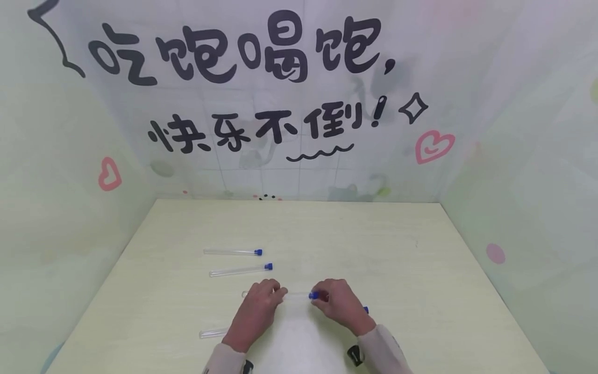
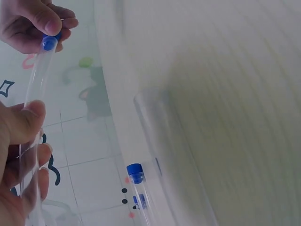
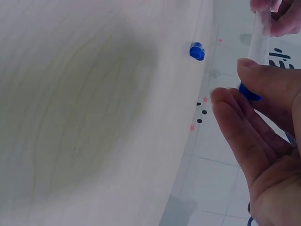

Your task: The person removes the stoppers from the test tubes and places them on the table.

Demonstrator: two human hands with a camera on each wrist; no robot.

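My left hand (image 1: 258, 310) grips the body of a clear test tube (image 2: 37, 84), held roughly level. Its rounded end pokes out to the left of that hand. At the other end, my right hand (image 1: 339, 303) pinches the blue cap (image 3: 249, 92) between thumb and fingers. In the left wrist view the cap (image 2: 49, 43) sits right at the tube's mouth. The right wrist view shows the thumb (image 3: 268, 82) over the cap, partly hiding it.
Two blue-capped tubes (image 1: 232, 252) (image 1: 240, 271) lie further back on the pale table (image 1: 374, 239). Another clear tube (image 1: 212, 333) lies at front left, partly hidden by my left arm. A blue piece (image 1: 366, 310) shows beside my right wrist. Printed cloth walls (image 1: 299, 176) enclose the table.
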